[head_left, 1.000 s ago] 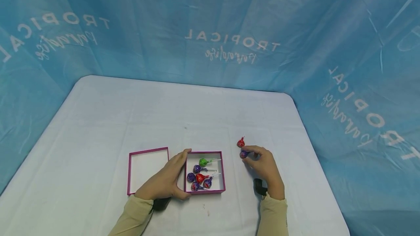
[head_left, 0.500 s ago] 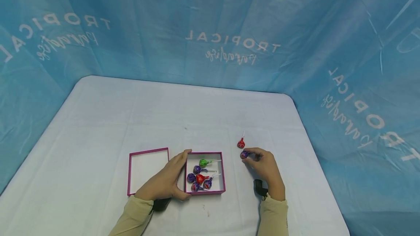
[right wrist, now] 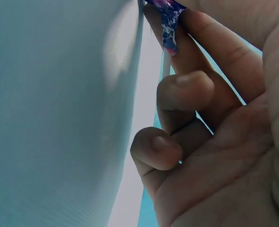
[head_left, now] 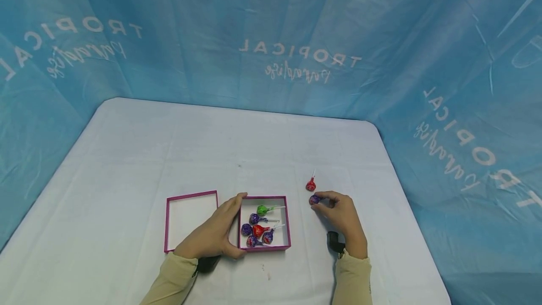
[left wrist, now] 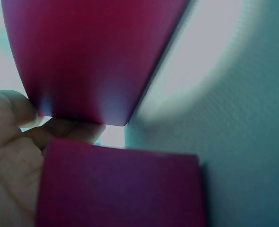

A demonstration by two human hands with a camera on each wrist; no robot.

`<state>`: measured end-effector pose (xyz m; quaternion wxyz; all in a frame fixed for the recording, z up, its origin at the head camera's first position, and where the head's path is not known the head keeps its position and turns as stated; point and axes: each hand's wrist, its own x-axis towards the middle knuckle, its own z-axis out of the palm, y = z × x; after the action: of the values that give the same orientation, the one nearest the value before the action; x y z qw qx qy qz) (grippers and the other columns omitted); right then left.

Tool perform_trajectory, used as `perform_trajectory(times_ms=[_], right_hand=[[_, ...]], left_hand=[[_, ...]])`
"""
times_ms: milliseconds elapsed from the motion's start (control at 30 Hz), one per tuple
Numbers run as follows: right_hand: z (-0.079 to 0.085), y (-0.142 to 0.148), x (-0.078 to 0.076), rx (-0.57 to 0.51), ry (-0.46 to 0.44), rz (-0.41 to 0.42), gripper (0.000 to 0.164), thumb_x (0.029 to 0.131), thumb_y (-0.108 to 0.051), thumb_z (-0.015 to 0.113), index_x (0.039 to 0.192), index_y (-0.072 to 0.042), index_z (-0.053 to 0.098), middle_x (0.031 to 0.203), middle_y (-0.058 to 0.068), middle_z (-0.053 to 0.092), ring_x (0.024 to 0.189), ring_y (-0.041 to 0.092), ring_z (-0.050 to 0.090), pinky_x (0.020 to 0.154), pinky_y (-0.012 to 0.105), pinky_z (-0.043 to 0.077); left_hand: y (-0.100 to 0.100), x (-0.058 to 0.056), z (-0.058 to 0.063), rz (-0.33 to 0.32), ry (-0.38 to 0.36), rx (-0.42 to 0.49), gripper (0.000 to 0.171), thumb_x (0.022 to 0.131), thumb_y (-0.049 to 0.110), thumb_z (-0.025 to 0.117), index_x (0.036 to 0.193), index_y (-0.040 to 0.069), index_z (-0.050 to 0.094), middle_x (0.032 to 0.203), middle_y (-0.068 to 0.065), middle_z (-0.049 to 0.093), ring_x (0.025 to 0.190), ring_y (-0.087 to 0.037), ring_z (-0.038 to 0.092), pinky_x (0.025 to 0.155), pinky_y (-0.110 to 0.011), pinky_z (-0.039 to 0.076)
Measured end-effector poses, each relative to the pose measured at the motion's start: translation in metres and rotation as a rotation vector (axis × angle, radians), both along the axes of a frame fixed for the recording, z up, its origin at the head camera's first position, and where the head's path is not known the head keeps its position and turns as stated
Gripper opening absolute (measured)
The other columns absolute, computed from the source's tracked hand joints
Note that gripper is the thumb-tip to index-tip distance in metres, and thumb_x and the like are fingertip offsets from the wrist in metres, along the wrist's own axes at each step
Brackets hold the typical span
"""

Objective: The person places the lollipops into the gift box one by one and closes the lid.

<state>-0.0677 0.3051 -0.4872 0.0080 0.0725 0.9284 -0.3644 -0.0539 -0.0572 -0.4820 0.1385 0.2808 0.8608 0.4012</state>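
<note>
My left hand (head_left: 213, 232) holds the left side of a shallow magenta-rimmed box (head_left: 289, 229), thumb at the near corner and fingers at the far one. Inside the box lie a green lollipop (head_left: 262, 210), a red lollipop (head_left: 259, 231) and several purple ones, most sticks pointing right. To the right of the box, my right hand (head_left: 344, 215) pinches a purple lollipop (head_left: 314, 200) by thumb and fingertips, close over the table. Its twisted wrapper (right wrist: 169, 29) and white stick show in the right wrist view, partly hidden by fingers. Just beyond those fingertips lies another red lollipop (head_left: 311, 185).
A matching magenta-edged lid (head_left: 192, 195) lies inside-up left of the box, partly covered by my left hand. White cloth (head_left: 237, 140) covers the table. Blue printed sheets (head_left: 271, 22) hang round the back and sides. Dark wrist cameras sit under both wrists.
The red lollipop outside the box has shifted slightly, and more of its stick shows now. My right hand has edged a little toward me with the purple lollipop. The left hand stays put.
</note>
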Motion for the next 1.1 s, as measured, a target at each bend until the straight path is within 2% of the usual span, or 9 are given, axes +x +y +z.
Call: perform_trajectory(times_ms=[133, 367, 500, 600, 733, 833, 933, 1000, 1100], right_hand=[[0.0, -0.001, 0.0, 0.014, 0.018, -0.021, 0.033, 0.079, -0.022, 0.086, 0.111, -0.017, 0.079, 0.11, 0.006, 0.074, 0.089, 0.02, 0.055, 0.076, 0.03, 0.05], [0.002, -0.008, 0.012, -0.006, 0.045, -0.037, 0.032, 0.078, -0.021, 0.087, 0.109, -0.016, 0.08, 0.107, 0.004, 0.076, 0.087, 0.019, 0.056, 0.068, 0.027, 0.046], [0.005, -0.016, 0.018, -0.013, 0.067, -0.043, 0.032, 0.077, -0.02, 0.088, 0.108, -0.017, 0.081, 0.108, 0.002, 0.077, 0.099, 0.021, 0.065, 0.082, 0.037, 0.056], [0.01, -0.025, 0.02, -0.025, 0.08, -0.037, 0.032, 0.078, -0.022, 0.087, 0.109, -0.018, 0.08, 0.106, 0.0, 0.077, 0.112, 0.022, 0.066, 0.094, 0.046, 0.055], [0.022, -0.04, 0.023, -0.016, 0.15, -0.03, 0.033, 0.076, -0.025, 0.089, 0.108, -0.019, 0.081, 0.1, -0.002, 0.078, 0.108, 0.022, 0.067, 0.085, 0.041, 0.055], [0.031, -0.052, 0.027, 0.01, 0.225, -0.008, 0.034, 0.073, -0.024, 0.091, 0.105, -0.02, 0.082, 0.094, -0.003, 0.078, 0.092, 0.023, 0.067, 0.079, 0.035, 0.043], [0.038, -0.061, 0.03, 0.038, 0.285, 0.04, 0.032, 0.071, -0.025, 0.092, 0.102, -0.02, 0.082, 0.088, -0.003, 0.077, 0.079, 0.024, 0.061, 0.079, 0.039, 0.028], [0.041, -0.067, 0.032, 0.05, 0.311, 0.074, 0.032, 0.071, -0.025, 0.092, 0.101, -0.02, 0.082, 0.085, -0.003, 0.076, 0.076, 0.024, 0.058, 0.079, 0.04, 0.021], [0.046, -0.076, 0.035, 0.042, 0.317, 0.109, 0.03, 0.071, -0.028, 0.091, 0.1, -0.023, 0.082, 0.082, -0.004, 0.074, 0.075, 0.023, 0.055, 0.08, 0.043, 0.018]], left_hand=[[0.0, 0.001, 0.0, 0.002, 0.007, 0.005, 0.134, 0.06, 0.037, 0.094, 0.162, 0.007, 0.012, 0.162, -0.015, 0.026, 0.149, -0.035, 0.027, 0.118, -0.055, 0.03], [0.002, 0.004, -0.003, -0.003, -0.016, 0.016, 0.135, 0.058, 0.036, 0.094, 0.161, 0.006, 0.013, 0.162, -0.016, 0.026, 0.149, -0.036, 0.027, 0.117, -0.058, 0.03], [0.005, 0.003, -0.005, -0.018, -0.012, 0.024, 0.135, 0.059, 0.038, 0.094, 0.162, 0.006, 0.012, 0.163, -0.017, 0.024, 0.149, -0.038, 0.026, 0.117, -0.059, 0.03], [0.004, 0.002, -0.006, -0.006, -0.016, 0.007, 0.137, 0.058, 0.039, 0.094, 0.162, 0.008, 0.011, 0.164, -0.016, 0.023, 0.15, -0.037, 0.025, 0.118, -0.057, 0.029], [0.001, 0.002, -0.004, 0.013, -0.041, 0.008, 0.137, 0.058, 0.038, 0.094, 0.163, 0.011, 0.011, 0.165, -0.014, 0.02, 0.151, -0.035, 0.023, 0.118, -0.056, 0.028], [0.0, 0.001, -0.002, 0.01, -0.035, 0.013, 0.136, 0.058, 0.038, 0.094, 0.163, 0.011, 0.011, 0.165, -0.014, 0.02, 0.151, -0.036, 0.023, 0.118, -0.056, 0.028], [0.0, 0.0, -0.002, 0.009, -0.025, 0.01, 0.136, 0.058, 0.039, 0.094, 0.162, 0.01, 0.012, 0.165, -0.015, 0.022, 0.15, -0.035, 0.024, 0.118, -0.056, 0.029], [0.0, 0.0, -0.002, 0.008, -0.033, 0.009, 0.136, 0.058, 0.039, 0.094, 0.162, 0.01, 0.011, 0.165, -0.015, 0.021, 0.151, -0.035, 0.023, 0.118, -0.056, 0.029], [0.0, 0.0, -0.002, 0.006, -0.038, 0.012, 0.137, 0.058, 0.039, 0.094, 0.162, 0.01, 0.01, 0.165, -0.014, 0.019, 0.151, -0.035, 0.022, 0.118, -0.056, 0.029]])
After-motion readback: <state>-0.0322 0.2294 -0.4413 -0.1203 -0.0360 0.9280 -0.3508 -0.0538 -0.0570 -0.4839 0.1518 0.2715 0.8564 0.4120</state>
